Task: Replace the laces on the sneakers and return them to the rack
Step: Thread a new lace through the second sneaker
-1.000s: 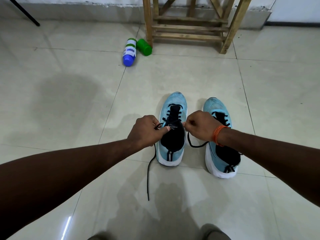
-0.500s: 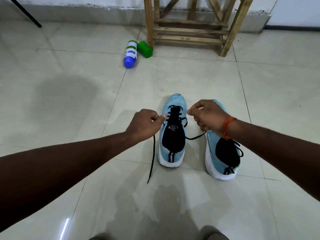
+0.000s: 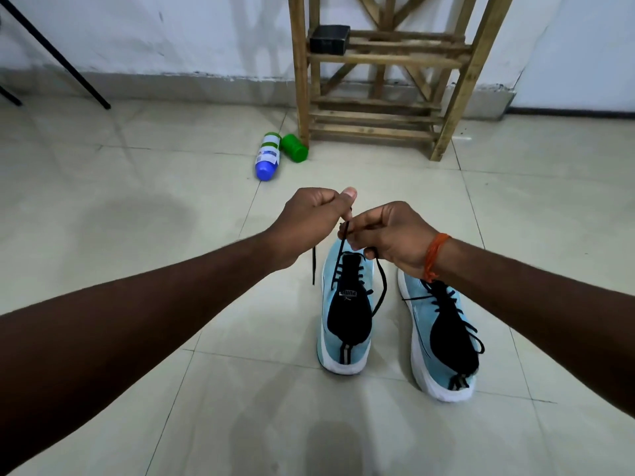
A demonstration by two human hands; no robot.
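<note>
I am looking down at a pale, glossy tiled floor [image 3: 103,235] with thin dark grout lines, backed by a scuffed white wall [image 3: 171,36] with a grey skirting. At far left a thin black metal leg [image 3: 58,56] slants down to the floor. Further right a white plastic bottle with a blue cap [image 3: 267,161] lies on its side, touching a green plastic cylinder [image 3: 294,148] that sits against the foot of the bare wooden slatted rack [image 3: 378,108]; a small black box [image 3: 330,39] rests on an upper shelf of it. My left hand [image 3: 309,225] is raised above the floor, fingers closed on one end of the thin black lace [image 3: 379,297], whose free tip hangs below the fist. My right hand [image 3: 388,235], an orange thread band [image 3: 434,257] on the wrist, pinches the other run of that lace just beside the left. Beneath them the light blue knit sneaker with a white sole [image 3: 345,341] stands on the floor, lace threaded through its eyelets. Just beside it to the right stands the matching second light blue sneaker [image 3: 443,369], black laces loose.
</note>
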